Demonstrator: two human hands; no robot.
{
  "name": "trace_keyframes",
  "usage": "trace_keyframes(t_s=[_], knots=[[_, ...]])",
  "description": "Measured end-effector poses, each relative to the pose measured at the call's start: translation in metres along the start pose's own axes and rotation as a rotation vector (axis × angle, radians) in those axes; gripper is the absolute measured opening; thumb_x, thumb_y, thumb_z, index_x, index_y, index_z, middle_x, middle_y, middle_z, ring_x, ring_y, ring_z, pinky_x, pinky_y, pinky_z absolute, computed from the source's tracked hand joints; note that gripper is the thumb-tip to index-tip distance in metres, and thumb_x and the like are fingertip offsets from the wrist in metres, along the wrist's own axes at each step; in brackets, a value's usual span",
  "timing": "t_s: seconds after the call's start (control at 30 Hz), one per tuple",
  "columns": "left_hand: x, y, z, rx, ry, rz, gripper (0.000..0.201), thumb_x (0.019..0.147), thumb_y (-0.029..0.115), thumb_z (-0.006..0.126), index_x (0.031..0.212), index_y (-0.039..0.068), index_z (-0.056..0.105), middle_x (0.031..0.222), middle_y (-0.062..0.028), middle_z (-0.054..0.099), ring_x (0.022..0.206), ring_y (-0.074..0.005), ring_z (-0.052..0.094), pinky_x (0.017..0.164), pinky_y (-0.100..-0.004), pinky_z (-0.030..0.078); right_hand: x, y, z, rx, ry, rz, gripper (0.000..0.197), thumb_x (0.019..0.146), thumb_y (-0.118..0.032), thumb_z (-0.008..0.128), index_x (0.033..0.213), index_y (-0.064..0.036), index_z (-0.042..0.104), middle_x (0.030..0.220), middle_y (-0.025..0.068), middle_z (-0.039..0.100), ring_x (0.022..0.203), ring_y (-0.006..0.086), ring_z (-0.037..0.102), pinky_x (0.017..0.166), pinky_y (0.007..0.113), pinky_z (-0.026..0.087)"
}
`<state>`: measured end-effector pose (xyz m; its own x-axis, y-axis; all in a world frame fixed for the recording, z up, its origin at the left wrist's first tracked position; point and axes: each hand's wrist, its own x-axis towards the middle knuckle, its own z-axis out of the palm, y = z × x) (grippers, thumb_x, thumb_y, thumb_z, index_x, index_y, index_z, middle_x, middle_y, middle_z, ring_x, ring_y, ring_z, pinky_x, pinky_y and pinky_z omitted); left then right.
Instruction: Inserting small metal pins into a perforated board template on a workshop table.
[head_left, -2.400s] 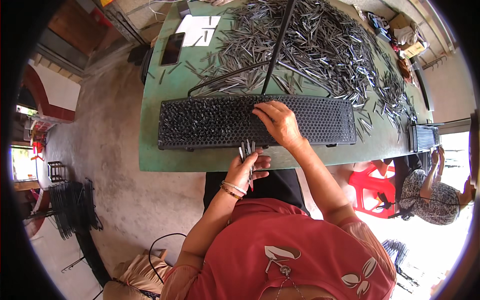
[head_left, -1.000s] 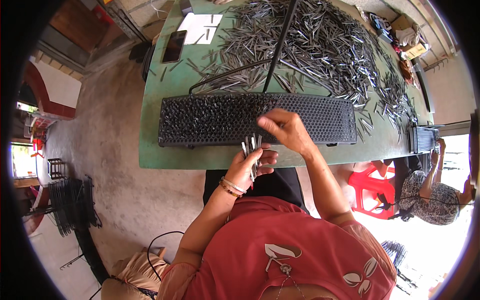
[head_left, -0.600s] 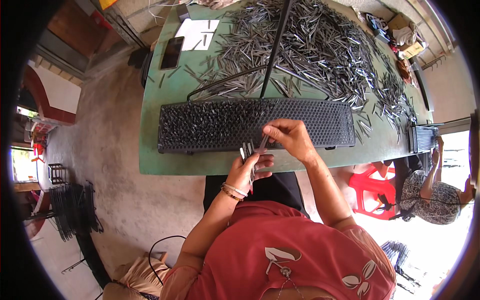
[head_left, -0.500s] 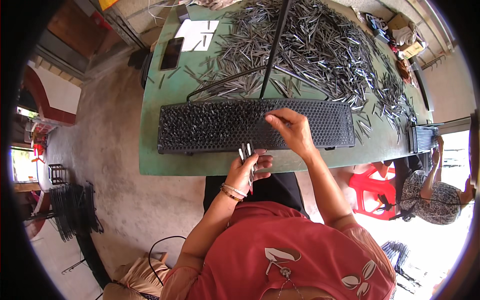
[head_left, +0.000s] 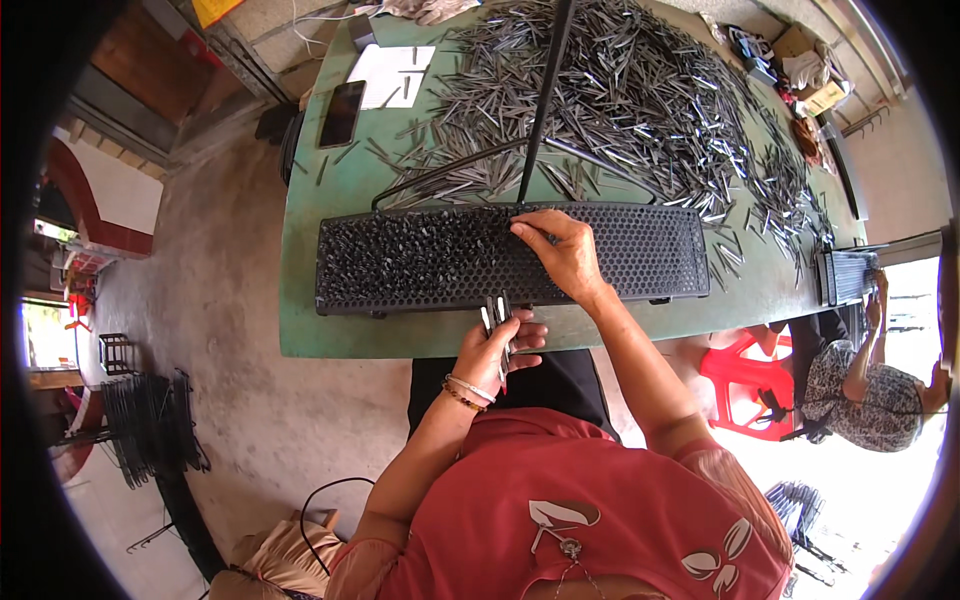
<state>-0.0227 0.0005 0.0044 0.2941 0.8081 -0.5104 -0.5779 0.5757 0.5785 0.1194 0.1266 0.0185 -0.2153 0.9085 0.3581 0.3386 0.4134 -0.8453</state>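
A long black tray full of round holes (head_left: 640, 255) lies along the near edge of the table. Thin dark sticks (head_left: 400, 255) fill the holes of its left half, while the right half shows bare holes. Below the tray's front edge, my left hand (head_left: 492, 343) grips a small bundle of slim metallic-looking sticks (head_left: 497, 315), fingers pointing right. My right hand (head_left: 562, 250) is over the middle of the tray, at the border of the filled part. Its thumb and fingertips are pinched together; whatever is between them is too small to make out.
A large heap of loose dark sticks (head_left: 620, 90) covers the far part of the green table (head_left: 300, 290). A black bar (head_left: 548, 100) rises behind the tray. A phone (head_left: 342, 113) and white paper (head_left: 390, 75) lie far left. Another person (head_left: 865, 395) works at right by a red stool (head_left: 745, 385).
My right hand has moved slightly left and up across the tray, still pinched. My left hand keeps its bundle almost in place.
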Motion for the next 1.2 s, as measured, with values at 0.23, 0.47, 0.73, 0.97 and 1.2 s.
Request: trace_keyframes(t_s=[0.23,0.47,0.73,0.97,1.2], knots=[[-0.001,0.001,0.002,0.018,0.006,-0.024,0.027,0.094,0.019,0.049,0.114,0.001,0.054,0.100,-0.0141,0.064,0.085,-0.0189,0.064,0.066,-0.0317,0.056,-0.004,0.000,0.000,-0.191,0.007,-0.194,0.017,0.077,-0.011,0.069,0.092,-0.0029,0.068,0.088,0.0105,0.065,0.081,0.0284,0.061,0.072,0.035,0.049],[0.000,0.002,-0.001,0.054,-0.019,-0.015,0.028,0.095,0.020,0.049,0.115,0.001,0.054,0.100,-0.0139,0.064,0.085,-0.0187,0.064,0.066,-0.0315,0.056,-0.005,-0.002,0.000,-0.173,-0.073,-0.170,0.020,0.078,-0.008,0.068,0.097,-0.0018,0.067,0.096,0.0108,0.060,0.083,0.0266,0.060,0.072,0.035,0.048],[-0.004,0.001,0.000,0.052,-0.034,-0.013,0.028,0.094,0.020,0.050,0.115,0.001,0.054,0.100,-0.0136,0.065,0.085,-0.0187,0.064,0.066,-0.0318,0.056,-0.008,-0.004,-0.003,-0.445,-0.031,-0.297,0.020,0.082,-0.007,0.064,0.100,0.0000,0.065,0.100,0.0123,0.058,0.080,0.0261,0.059,0.072,0.034,0.048],[-0.009,0.005,0.003,0.063,-0.111,0.027,0.030,0.095,0.024,0.048,0.115,0.002,0.053,0.099,-0.0113,0.064,0.086,-0.0177,0.063,0.069,-0.0318,0.056,-0.020,-0.025,-0.019,-0.075,-0.101,-0.018,0.017,0.086,-0.013,0.064,0.095,0.0014,0.067,0.087,0.0104,0.062,0.078,0.0168,0.060,0.064,0.027,0.047],[-0.010,0.011,0.008,0.158,-0.197,0.088,0.028,0.096,0.022,0.047,0.114,0.001,0.052,0.100,-0.0136,0.064,0.086,-0.0188,0.064,0.066,-0.0305,0.056,-0.044,-0.044,-0.020,0.327,-0.415,0.401,0.022,0.083,-0.019,0.069,0.091,0.0012,0.068,0.077,0.0049,0.062,0.069,0.0089,0.058,0.058,0.025,0.045]])
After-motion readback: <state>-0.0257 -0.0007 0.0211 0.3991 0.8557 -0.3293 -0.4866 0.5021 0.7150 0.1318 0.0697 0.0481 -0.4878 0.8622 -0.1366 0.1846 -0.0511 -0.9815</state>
